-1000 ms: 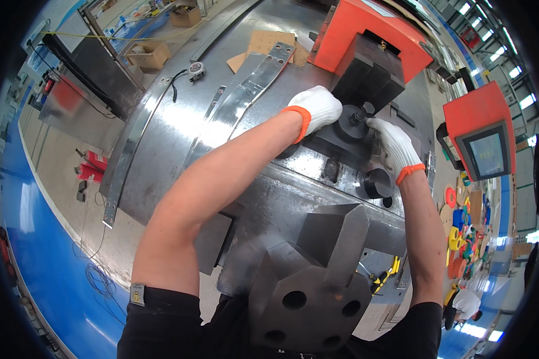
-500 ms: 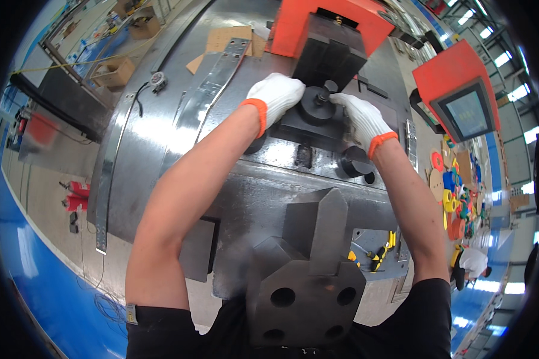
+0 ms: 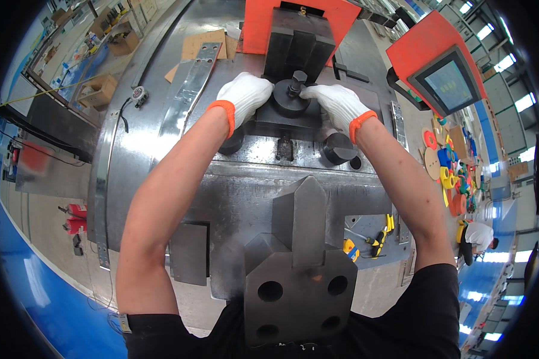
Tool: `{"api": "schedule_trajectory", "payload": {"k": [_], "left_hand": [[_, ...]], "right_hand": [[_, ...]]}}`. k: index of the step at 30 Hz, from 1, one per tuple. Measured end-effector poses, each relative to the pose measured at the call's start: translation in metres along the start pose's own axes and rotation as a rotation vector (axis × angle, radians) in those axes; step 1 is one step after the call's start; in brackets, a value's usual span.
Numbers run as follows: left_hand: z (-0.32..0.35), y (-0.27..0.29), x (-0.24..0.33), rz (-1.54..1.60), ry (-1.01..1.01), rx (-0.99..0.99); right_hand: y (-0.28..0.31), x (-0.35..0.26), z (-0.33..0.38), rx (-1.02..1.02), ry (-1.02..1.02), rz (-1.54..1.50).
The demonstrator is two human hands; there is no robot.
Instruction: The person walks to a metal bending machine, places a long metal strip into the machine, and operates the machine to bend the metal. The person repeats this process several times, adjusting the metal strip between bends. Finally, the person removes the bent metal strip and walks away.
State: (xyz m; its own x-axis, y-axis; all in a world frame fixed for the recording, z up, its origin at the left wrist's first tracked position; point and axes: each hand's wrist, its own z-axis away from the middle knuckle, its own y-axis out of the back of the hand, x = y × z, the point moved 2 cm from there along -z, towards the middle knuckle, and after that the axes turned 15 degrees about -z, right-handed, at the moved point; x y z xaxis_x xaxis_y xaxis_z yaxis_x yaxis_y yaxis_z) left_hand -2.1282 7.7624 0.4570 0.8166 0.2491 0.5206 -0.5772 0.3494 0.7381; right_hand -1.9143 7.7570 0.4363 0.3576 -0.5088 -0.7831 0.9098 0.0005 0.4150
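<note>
Gloved left hand (image 3: 244, 96), right hand (image 3: 335, 102), fingers hidden behind round die (image 3: 291, 103)

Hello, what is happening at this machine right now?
A person in white gloves has both hands on a dark round part with a bolt on top, on a steel machine bed. The left hand and right hand grip it from either side, in front of a black block on an orange housing.
</note>
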Motion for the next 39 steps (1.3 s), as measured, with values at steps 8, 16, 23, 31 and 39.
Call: {"api": "schedule_trajectory", "payload": {"k": [8,16,23,31,39], "left_hand": [[-0.017,-0.010,-0.002,-0.044,-0.063,0.026],[-0.040,-0.026,-0.019,0.265,0.006,-0.074],[-0.044,-0.027,-0.020,0.263,-0.013,-0.058],[-0.043,-0.028,-0.024,0.425,0.039,-0.047],[-0.051,-0.034,-0.027,0.497,0.039,-0.072]], "right_hand": [[-0.002,0.004,-0.003,0.085,0.081,0.008],[-0.008,0.000,0.008,0.041,0.013,-0.156],[-0.012,0.011,-0.016,0.017,-0.086,-0.340],[-0.011,0.003,0.014,0.047,-0.007,-0.454],[-0.005,0.023,-0.024,-0.083,-0.052,-0.603]]}}
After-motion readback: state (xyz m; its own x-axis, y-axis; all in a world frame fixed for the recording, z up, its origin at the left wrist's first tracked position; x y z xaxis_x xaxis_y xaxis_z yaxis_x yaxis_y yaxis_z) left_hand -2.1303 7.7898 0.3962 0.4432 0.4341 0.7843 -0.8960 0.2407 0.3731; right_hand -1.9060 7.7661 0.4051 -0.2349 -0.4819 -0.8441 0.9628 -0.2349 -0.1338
